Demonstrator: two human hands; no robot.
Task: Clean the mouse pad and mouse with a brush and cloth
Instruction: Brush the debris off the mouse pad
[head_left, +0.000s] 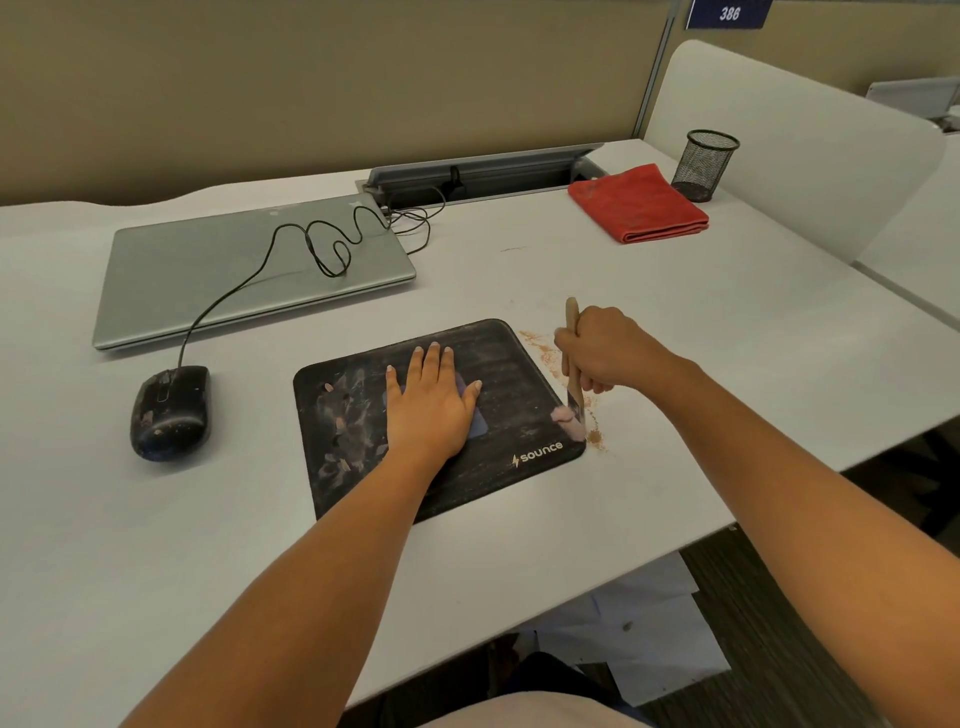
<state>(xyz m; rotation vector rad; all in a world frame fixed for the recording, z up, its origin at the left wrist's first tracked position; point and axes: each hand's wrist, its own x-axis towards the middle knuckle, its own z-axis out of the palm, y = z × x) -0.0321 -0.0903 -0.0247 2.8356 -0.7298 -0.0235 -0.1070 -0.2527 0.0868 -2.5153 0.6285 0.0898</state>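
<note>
A black, dusty mouse pad (524, 374) lies on the white desk in the middle of the head view. My left hand (428, 400) presses flat on it with straight, spread fingers. My right hand (602, 348) grips the wooden handle of a brush (572, 387), whose bristles touch the pad's right edge near its front corner. Brown dust (540, 345) is scattered on the desk just off that edge. A black wired mouse (171, 410), smeared with dirt, sits to the left of the pad. A folded red cloth (639, 208) lies at the back right.
A shut grey laptop (249, 270) lies at the back left with the mouse cable looped over it. A black mesh pen cup (704, 163) stands behind the cloth. An open cable hatch (483, 174) sits along the back edge. The desk's front edge runs near my right forearm.
</note>
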